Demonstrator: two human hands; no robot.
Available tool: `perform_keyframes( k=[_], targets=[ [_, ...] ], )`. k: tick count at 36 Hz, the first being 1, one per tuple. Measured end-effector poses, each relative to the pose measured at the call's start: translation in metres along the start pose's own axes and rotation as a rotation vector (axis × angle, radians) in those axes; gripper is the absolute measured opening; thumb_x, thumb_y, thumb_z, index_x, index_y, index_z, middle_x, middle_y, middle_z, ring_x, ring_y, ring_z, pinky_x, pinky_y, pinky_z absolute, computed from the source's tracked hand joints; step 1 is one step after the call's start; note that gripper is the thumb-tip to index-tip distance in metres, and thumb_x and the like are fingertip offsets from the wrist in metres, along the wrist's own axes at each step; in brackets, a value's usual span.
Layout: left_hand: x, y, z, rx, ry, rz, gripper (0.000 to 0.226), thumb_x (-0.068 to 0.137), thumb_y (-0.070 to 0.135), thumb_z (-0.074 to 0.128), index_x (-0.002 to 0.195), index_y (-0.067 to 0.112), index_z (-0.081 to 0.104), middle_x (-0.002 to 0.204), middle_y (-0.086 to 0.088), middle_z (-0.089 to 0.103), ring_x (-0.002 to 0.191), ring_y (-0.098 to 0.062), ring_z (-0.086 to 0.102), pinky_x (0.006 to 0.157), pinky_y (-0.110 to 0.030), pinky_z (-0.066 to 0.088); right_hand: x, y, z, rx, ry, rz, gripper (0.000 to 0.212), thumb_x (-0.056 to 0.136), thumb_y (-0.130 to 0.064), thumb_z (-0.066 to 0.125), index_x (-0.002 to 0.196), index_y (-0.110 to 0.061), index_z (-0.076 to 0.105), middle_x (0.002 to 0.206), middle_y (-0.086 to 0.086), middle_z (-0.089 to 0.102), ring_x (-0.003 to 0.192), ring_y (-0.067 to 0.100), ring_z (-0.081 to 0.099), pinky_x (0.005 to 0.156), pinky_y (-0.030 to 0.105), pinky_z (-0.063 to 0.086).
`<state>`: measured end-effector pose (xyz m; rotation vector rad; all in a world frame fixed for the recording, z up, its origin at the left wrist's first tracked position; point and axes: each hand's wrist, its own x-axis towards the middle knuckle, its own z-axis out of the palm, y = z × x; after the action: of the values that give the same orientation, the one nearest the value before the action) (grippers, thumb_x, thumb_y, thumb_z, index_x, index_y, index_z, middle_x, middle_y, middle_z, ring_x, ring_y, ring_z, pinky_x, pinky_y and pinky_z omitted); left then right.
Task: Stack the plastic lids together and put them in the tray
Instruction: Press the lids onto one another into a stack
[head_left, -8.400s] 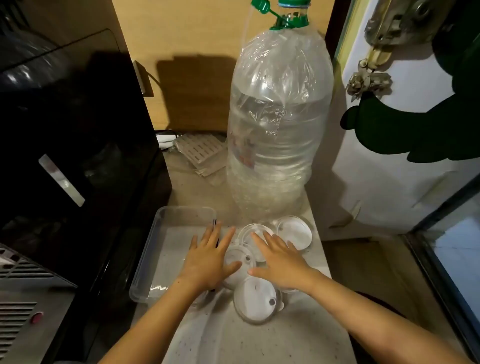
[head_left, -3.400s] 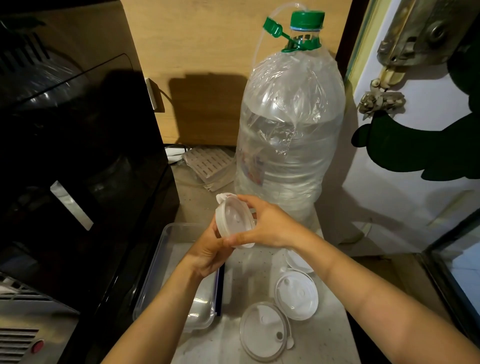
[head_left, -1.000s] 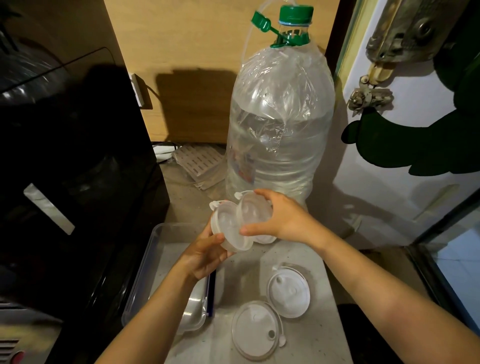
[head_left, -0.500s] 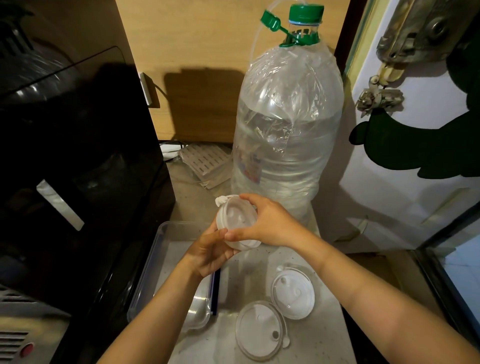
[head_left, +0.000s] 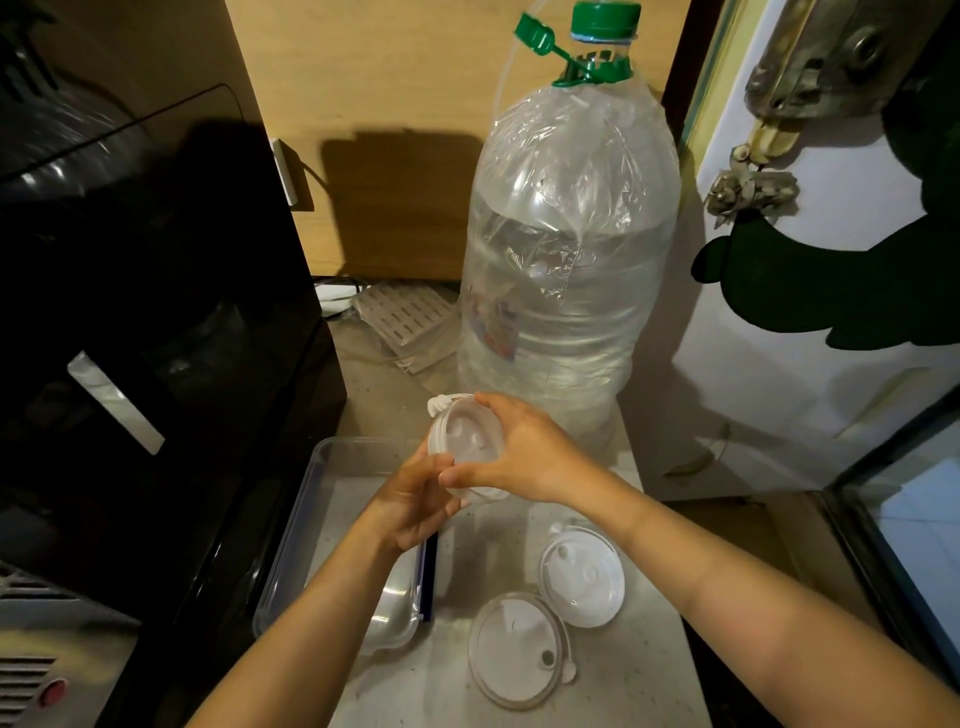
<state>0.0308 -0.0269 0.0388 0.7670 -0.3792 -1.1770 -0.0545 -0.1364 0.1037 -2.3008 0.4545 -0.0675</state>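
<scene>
A small stack of clear round plastic lids (head_left: 465, 439) is held upright in the air between both hands, above the counter. My left hand (head_left: 415, 506) grips its lower left edge from below. My right hand (head_left: 524, 452) clasps its right side, thumb on the lower rim and fingers over the top. Two more lids lie flat on the counter: a white-looking lid (head_left: 582, 574) to the right and a clearer lid (head_left: 514, 649) nearer me. The clear rectangular tray (head_left: 317, 483) sits to the left, under my left forearm.
A large water bottle (head_left: 566, 249) with a green cap stands just behind the hands. A black appliance (head_left: 145, 338) walls off the left side beside the tray. A slatted piece (head_left: 405, 317) lies at the back. The counter's edge drops off on the right.
One second ago the right hand held a separate lid beside the left hand's lid; the two have been pressed together into one stack held by both hands.
</scene>
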Motion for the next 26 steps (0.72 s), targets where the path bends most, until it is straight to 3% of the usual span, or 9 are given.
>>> perform_keyframes(
  k=[5, 9, 13, 18, 26],
  targets=[
    [0.002, -0.002, -0.001, 0.059, 0.021, 0.004, 0.103, 0.030, 0.034, 0.093, 0.114, 0.005, 0.041, 0.073, -0.004, 0.073, 0.063, -0.011, 0.069, 0.048, -0.020, 0.055, -0.004, 0.001, -0.005, 0.038, -0.068, -0.019, 0.072, 0.071, -0.034, 0.077, 0.133, -0.027, 0.041, 0.138, -0.001, 0.046, 0.127, 0.015, 0.041, 0.090, 0.018, 0.030],
    [0.002, -0.005, -0.007, 0.080, 0.050, 0.002, 0.106, 0.029, 0.037, 0.092, 0.120, 0.014, 0.043, 0.095, -0.008, 0.066, 0.080, -0.015, 0.069, 0.060, -0.026, 0.058, -0.007, 0.013, -0.012, 0.035, -0.133, -0.004, 0.080, 0.076, -0.031, 0.073, 0.142, -0.019, 0.029, 0.146, 0.003, 0.037, 0.134, 0.017, 0.035, 0.094, 0.011, 0.026],
    [0.001, -0.006, -0.012, 0.080, 0.060, -0.012, 0.107, 0.026, 0.039, 0.092, 0.120, 0.020, 0.044, 0.107, -0.009, 0.055, 0.090, -0.018, 0.063, 0.066, -0.028, 0.058, -0.013, 0.040, -0.020, 0.006, -0.146, 0.098, 0.099, 0.073, -0.037, 0.074, 0.147, -0.019, 0.011, 0.157, 0.003, 0.016, 0.143, 0.017, 0.019, 0.114, 0.027, 0.021],
    [-0.001, -0.009, -0.016, 0.080, 0.068, -0.023, 0.106, 0.022, 0.040, 0.092, 0.116, 0.023, 0.045, 0.105, -0.007, 0.052, 0.091, -0.019, 0.055, 0.063, -0.025, 0.058, -0.032, 0.077, -0.021, -0.187, -0.255, 0.200, 0.108, 0.070, -0.039, 0.077, 0.148, -0.019, 0.005, 0.158, 0.004, 0.011, 0.145, 0.019, 0.014, 0.115, 0.030, 0.018],
    [0.001, -0.016, -0.013, 0.119, 0.057, -0.040, 0.100, 0.022, 0.041, 0.090, 0.111, 0.025, 0.049, 0.102, -0.004, 0.054, 0.087, -0.016, 0.056, 0.061, -0.023, 0.057, -0.063, 0.115, 0.007, -0.434, -0.386, 0.286, 0.112, 0.067, -0.041, 0.077, 0.147, -0.028, 0.000, 0.159, 0.002, 0.001, 0.146, 0.022, 0.009, 0.113, 0.037, 0.027]
  ],
)
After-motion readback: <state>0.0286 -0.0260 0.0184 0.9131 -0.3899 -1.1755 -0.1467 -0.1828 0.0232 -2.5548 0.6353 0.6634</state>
